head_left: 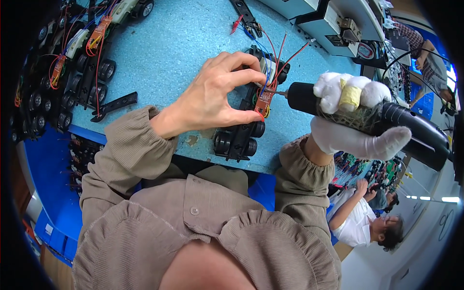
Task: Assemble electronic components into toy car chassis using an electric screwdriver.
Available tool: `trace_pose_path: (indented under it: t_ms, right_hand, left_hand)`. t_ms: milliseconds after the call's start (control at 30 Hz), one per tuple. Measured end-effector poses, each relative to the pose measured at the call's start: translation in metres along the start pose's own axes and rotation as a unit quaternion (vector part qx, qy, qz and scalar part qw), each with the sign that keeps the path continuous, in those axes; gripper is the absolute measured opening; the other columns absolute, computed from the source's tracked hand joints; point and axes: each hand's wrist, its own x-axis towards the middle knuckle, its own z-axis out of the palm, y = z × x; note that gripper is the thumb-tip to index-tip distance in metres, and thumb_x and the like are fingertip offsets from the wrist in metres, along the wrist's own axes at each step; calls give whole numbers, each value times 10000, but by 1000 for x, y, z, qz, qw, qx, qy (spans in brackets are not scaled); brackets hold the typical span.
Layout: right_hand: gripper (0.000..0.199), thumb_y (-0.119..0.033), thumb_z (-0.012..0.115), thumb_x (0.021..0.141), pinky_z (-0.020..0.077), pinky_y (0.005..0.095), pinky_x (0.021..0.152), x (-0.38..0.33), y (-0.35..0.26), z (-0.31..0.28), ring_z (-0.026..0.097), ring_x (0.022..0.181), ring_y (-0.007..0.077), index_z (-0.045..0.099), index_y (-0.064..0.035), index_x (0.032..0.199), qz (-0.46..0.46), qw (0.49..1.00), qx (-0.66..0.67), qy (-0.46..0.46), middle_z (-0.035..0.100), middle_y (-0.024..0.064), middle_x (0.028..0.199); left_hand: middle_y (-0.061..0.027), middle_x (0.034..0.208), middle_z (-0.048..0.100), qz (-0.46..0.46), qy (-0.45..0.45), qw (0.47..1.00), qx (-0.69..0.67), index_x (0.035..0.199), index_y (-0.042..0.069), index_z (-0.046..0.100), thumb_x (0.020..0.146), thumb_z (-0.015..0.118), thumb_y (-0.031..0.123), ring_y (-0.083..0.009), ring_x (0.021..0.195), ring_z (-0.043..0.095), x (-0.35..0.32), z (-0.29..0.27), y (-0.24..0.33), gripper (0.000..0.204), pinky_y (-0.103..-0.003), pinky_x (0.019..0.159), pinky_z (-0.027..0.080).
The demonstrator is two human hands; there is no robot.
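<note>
A black toy truck chassis (238, 139) with wheels lies on the blue tabletop before me. On it sits an orange circuit board (263, 102) with red and blue wires. My bare left hand (210, 92) grips the chassis, index finger and thumb resting near opposite ends of the board. In my right hand (355, 137), which wears a white glove, is a black electric screwdriver (415, 128) padded with white wrapping and yellow tape. Its thin bit (278, 92) points left and reaches the board's edge beside my left fingertips. A screw at the tip cannot be made out.
Several wired chassis (92, 72) crowd the table's left side. A loose black plastic part (116, 105) lies near them, and a black piece with wires (247, 18) is at the far edge. White equipment (333, 29) stands far right. A person in white (355, 217) sits at the right.
</note>
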Motion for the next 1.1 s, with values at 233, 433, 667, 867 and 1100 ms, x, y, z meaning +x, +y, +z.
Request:
trace_pose_path:
  t_ms: [233, 433, 667, 867, 1100]
  right_hand:
    - [346, -364, 601, 795, 480, 390, 550, 4, -8, 11, 575, 589, 270, 502, -32, 791, 97, 991, -42, -78, 580, 143, 692]
    - [519, -547, 552, 770, 457, 377, 501, 15, -2, 11, 525, 494, 244, 478, -34, 781, 36, 994, -58, -84, 539, 111, 631]
    - [604, -646, 531, 765, 436, 349, 446, 77, 14, 13, 489, 413, 210, 469, -45, 754, 17, 998, 17, -66, 510, 79, 572]
    - [394, -432, 608, 830, 426, 272, 385, 178, 46, 15, 506, 403, 163, 513, -82, 677, 200, 966, 143, 85, 529, 55, 535]
    - [451, -531, 570, 786, 439, 299, 463, 128, 23, 2, 511, 437, 162, 491, -104, 667, 27, 992, -116, 29, 505, 33, 532]
  left_hand:
    - [-92, 1075, 530, 11, 0, 1000, -6, 1004, 30, 597, 592, 799, 201, -253, 964, 501, -1, -1, 0, 490, -361, 851, 404]
    - [-59, 1023, 538, 18, 39, 999, -23, 950, 53, 627, 579, 790, 257, -243, 919, 506, -1, 0, 2, 454, -368, 827, 382]
    - [-64, 1028, 534, 6, 26, 1000, -8, 948, 42, 629, 563, 801, 239, -244, 917, 502, -2, -4, 5, 466, -366, 839, 375]
    - [-66, 1034, 530, -3, 17, 1000, -17, 950, 37, 632, 555, 806, 242, -246, 920, 497, -3, -4, 7, 477, -363, 844, 370]
    - [-70, 1062, 532, 4, 23, 1000, -21, 971, 45, 635, 570, 807, 246, -261, 940, 494, -3, 0, 3, 481, -371, 853, 375]
